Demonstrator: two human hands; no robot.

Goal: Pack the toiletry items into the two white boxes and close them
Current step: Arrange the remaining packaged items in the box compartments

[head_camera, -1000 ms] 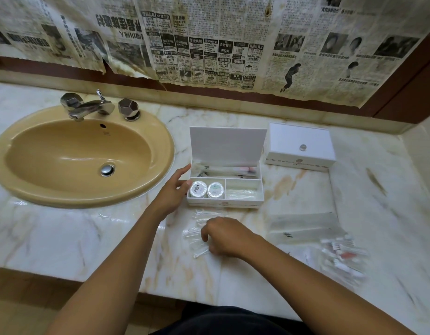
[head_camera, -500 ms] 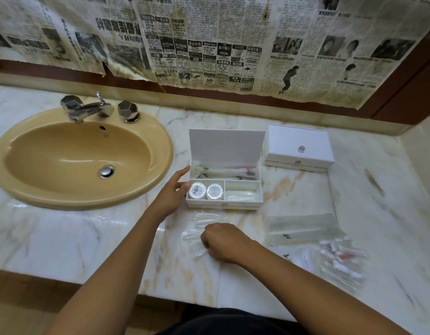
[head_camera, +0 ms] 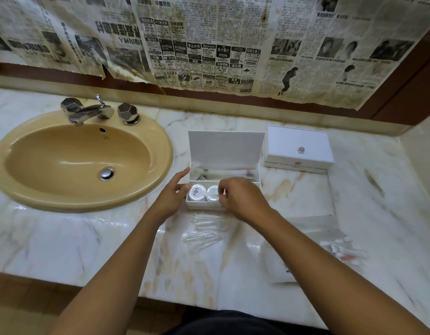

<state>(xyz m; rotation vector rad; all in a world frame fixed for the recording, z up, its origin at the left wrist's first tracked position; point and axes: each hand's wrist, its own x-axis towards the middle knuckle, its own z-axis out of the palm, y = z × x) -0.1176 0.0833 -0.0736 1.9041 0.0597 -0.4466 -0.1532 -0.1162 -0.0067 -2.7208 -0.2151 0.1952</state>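
An open white box (head_camera: 259,174) stands mid-counter with its lid (head_camera: 224,151) upright. Its front left compartment holds two round white tins (head_camera: 197,192), and long wrapped items lie in the back compartment (head_camera: 223,172). My left hand (head_camera: 171,198) rests against the box's left side with fingers straight. My right hand (head_camera: 239,198) hovers over the front right compartment, fingers curled, pinching what looks like a small clear packet (head_camera: 224,189). A second white box (head_camera: 297,151) sits closed to the right.
Loose clear packets (head_camera: 204,234) lie in front of the open box. Wrapped red-and-white items (head_camera: 342,250) and flat sachets (head_camera: 281,269) lie at the right. A beige sink (head_camera: 160,141) with a chrome tap (head_camera: 88,111) fills the left. The counter edge runs close to me.
My right hand has lifted from the pile of clear packets and moved forward over the open box's front right compartment. The left hand has stayed at the box's side.
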